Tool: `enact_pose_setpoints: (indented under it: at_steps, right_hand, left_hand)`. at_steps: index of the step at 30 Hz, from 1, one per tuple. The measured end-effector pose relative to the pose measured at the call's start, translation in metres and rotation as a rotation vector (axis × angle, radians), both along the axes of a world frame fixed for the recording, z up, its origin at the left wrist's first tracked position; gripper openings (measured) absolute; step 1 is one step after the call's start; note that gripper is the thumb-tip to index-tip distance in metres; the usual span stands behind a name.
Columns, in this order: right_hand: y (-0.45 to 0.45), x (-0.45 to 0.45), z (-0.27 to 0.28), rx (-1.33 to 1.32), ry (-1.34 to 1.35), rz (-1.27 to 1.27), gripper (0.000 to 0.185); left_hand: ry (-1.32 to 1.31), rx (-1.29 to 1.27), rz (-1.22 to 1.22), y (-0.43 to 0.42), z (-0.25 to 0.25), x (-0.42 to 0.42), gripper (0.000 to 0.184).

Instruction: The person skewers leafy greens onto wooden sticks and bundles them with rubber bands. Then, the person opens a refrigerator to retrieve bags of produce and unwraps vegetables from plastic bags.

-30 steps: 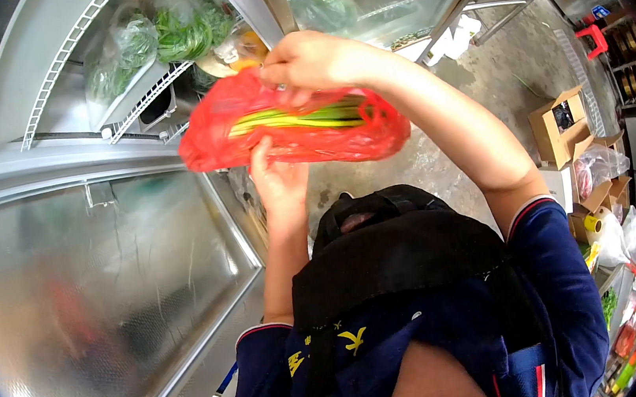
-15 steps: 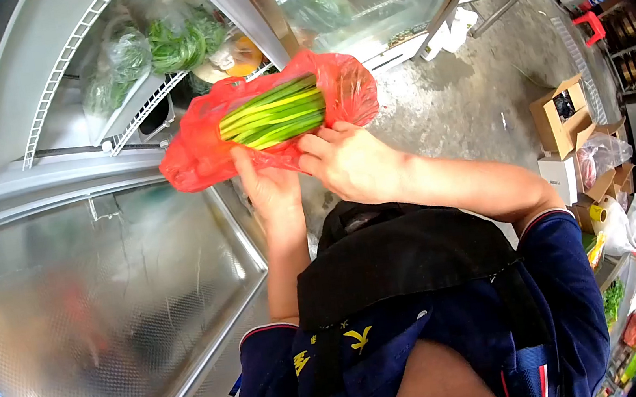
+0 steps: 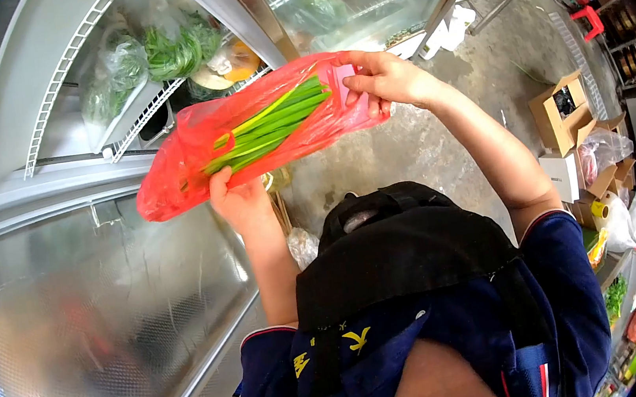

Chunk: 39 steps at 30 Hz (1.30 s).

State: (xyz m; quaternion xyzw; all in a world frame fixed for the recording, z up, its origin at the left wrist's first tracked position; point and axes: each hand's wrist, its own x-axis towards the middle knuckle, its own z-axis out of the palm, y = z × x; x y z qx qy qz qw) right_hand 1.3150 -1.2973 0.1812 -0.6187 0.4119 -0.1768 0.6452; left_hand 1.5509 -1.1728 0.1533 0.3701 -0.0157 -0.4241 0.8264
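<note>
A red plastic bag [image 3: 178, 160] is stretched out in front of me, tilted up to the right. Through its opening shows a bundle of long green stalks, like garlic chives [image 3: 277, 124], lighter yellow-green in places. My left hand [image 3: 240, 200] grips the bag from below near its left part, thumb on the lower edge by the stalks. With fingers closed, my right hand [image 3: 391, 80] pinches the bag's right end. The far ends of the stalks are covered by the red plastic.
An open fridge with wire shelves [image 3: 156, 111] holds bagged greens [image 3: 176, 47] behind the bag. Its glass door [image 3: 103, 320] swings out at left. Cardboard boxes [image 3: 560, 117] stand on the concrete floor at right, with a red stool [image 3: 589, 22] farther back.
My right hand has moved up and right, pulling the bag's right end out longer. My left hand has shifted left and down, and the stalks now lie at a steeper tilt.
</note>
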Motion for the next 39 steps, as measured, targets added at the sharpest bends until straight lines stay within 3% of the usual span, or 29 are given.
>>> enact_pose_setpoints:
  at_steps: [3,6,11,17,20,24,27,31,33,34,36,39]
  right_hand:
    - [0.001,0.004,-0.007,0.071,0.082,0.022,0.052]
    - [0.019,0.012,-0.013,-0.008,-0.005,0.022,0.058]
    - [0.032,0.018,-0.016,0.243,-0.288,0.071,0.039]
    - [0.048,0.025,-0.029,0.453,-0.537,-0.214,0.039]
    - [0.051,0.027,-0.051,0.095,-0.365,-0.123,0.048]
    - [0.055,0.031,-0.037,-0.535,-0.029,-0.25,0.048]
    - [0.038,0.031,-0.067,-0.037,-0.49,-0.322,0.046]
    - [0.021,0.006,-0.059,0.296,-0.396,-0.387,0.026]
    - [0.009,-0.013,-0.054,0.345,-0.351,-0.431,0.026]
    - [0.006,-0.019,-0.045,0.31,-0.283,-0.558,0.025]
    - [-0.006,-0.037,-0.054,-0.077,-0.081,-0.672,0.022]
    - [-0.001,-0.024,0.002,-0.413,-0.189,-0.369,0.023]
  left_hand:
    - [0.063,-0.04,-0.024,0.004,-0.004,0.012,0.05]
    - [0.088,-0.141,-0.093,0.004,-0.007,0.016,0.05]
    - [0.155,-0.294,-0.134,0.002,-0.007,0.018,0.043]
    - [0.22,-0.211,-0.058,-0.011,-0.008,0.024,0.039]
    - [0.232,-0.15,-0.034,-0.017,0.005,0.026,0.04]
    - [0.313,-0.113,-0.077,-0.023,-0.001,0.03,0.042]
    - [0.303,-0.011,-0.21,-0.024,0.008,0.021,0.047]
    - [0.195,0.09,-0.247,-0.024,0.01,0.005,0.045]
    - [0.186,0.054,-0.25,-0.027,0.007,0.003,0.042]
    - [0.18,0.032,-0.248,-0.03,0.006,0.003,0.041]
    - [0.157,-0.037,-0.229,-0.032,0.005,0.002,0.038]
    - [0.07,-0.088,-0.269,-0.037,0.004,-0.005,0.037]
